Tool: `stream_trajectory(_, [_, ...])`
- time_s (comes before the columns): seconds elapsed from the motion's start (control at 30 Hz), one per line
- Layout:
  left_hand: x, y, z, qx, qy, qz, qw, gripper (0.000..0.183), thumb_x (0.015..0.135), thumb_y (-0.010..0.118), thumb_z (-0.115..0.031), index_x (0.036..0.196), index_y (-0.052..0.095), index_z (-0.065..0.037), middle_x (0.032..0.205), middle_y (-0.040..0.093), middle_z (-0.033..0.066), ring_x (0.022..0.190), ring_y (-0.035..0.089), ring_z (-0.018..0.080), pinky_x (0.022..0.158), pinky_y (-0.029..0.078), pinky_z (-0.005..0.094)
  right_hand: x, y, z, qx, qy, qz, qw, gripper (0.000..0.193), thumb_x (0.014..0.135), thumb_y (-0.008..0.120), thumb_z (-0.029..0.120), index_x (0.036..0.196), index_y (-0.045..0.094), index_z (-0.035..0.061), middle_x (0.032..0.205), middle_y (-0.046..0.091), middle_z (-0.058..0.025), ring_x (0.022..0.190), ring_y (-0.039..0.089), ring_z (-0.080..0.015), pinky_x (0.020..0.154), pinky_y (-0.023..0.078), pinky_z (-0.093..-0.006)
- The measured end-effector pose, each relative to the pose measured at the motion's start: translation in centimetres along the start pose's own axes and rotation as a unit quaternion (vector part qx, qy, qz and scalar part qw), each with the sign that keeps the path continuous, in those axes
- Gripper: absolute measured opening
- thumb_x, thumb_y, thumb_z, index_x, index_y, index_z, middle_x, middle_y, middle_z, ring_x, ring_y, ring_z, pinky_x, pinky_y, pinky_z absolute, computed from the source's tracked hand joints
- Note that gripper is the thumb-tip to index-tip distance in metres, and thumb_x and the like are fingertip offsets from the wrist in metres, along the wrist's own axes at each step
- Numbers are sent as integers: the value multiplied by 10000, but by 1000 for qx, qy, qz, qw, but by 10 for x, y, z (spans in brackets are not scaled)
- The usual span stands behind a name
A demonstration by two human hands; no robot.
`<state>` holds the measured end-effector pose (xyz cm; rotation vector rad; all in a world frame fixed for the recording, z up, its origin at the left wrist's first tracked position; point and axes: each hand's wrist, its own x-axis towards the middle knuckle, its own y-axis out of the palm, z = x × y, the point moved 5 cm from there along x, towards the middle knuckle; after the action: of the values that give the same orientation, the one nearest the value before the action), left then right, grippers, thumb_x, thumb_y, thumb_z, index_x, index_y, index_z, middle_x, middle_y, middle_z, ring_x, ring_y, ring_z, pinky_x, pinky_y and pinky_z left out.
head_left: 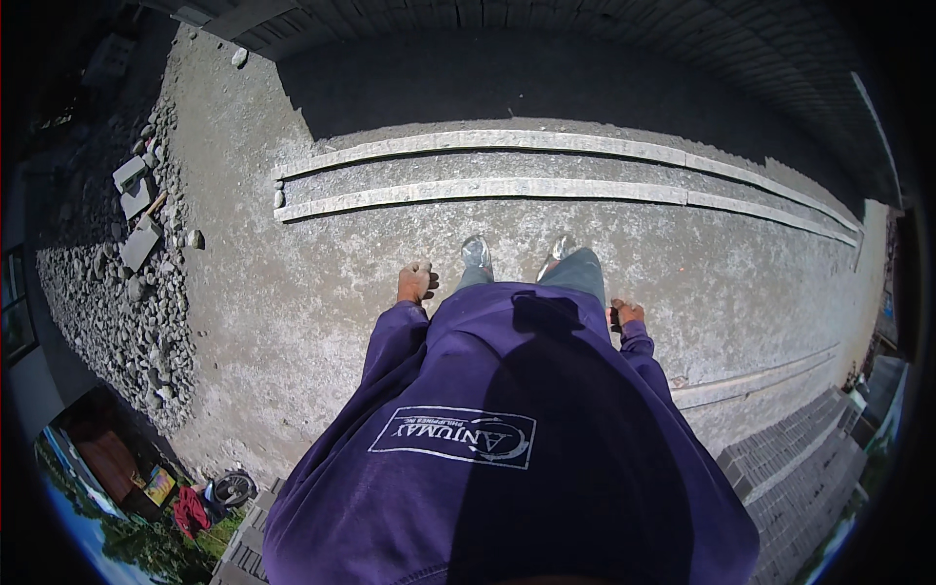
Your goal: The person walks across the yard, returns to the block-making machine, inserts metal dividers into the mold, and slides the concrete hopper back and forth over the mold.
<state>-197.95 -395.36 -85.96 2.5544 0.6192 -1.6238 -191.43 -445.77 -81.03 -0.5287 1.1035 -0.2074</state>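
My left hand point(416, 281) hangs beside my left thigh, fingers curled in, with nothing visible in it. On the other side my right hand point(628, 313) is at my right hip, its fingers also bent closed. A dark shadowed patch shows beside its fingers, and no object can be made out there. Both arms are in purple sleeves, and neither hand touches anything on the ground. Ahead of my feet, two long pale strips point(487, 189) lie side by side on the dusty ground point(292, 283).
A heap of grey stones point(127, 322) spreads at the left, with broken block pieces point(141, 242) on it. Stacked grey blocks point(799, 468) stand behind at the right. Near them lies another long strip point(751, 380). A wheel point(234, 487) and red cloth point(191, 511) are at the lower left.
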Motion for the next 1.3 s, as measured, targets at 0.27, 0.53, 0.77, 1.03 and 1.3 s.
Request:
stream_trajectory(0.27, [-20,-129,64,-132,-33,-114,984,259,854,487,-253,1006,536,-48,826,631,106,679,623,199,522,482,331,3,51,53,-100,-42,61,992,212,736,621,232,801,589,33,684,633,-86,516,591,-188,438,478,-339])
stream_trajectory(0.53, [-53,-142,130,-181,-98,-139,969,357,873,431,-252,1139,497,-25,940,616,145,796,619,265,654,505,389,-2,137,178,-165,-230,151,947,289,822,548,310,953,579,56,789,644,-76,624,629,-156,453,462,-296])
stream_trajectory(0.77, [-46,-147,125,-254,-52,-178,949,307,861,470,-248,1069,511,-25,905,621,137,751,626,232,600,515,359,-22,197,184,-320,-200,225,898,286,808,577,303,953,573,57,763,644,-85,598,635,-186,458,453,-300])
stream_trajectory(1.03, [-58,-169,138,-304,-109,-195,926,261,829,499,-203,1014,544,-25,798,633,133,679,630,216,537,508,317,-6,270,225,-362,-151,196,899,186,795,549,244,878,604,87,722,648,-81,553,638,-200,416,453,-341])
stream_trajectory(1.3, [-53,-261,110,-191,-82,-195,958,225,824,516,-204,923,619,-30,753,616,71,607,568,151,465,437,289,-76,385,325,-232,-253,190,920,247,812,566,288,945,592,82,774,645,-63,588,630,-160,447,444,-280])
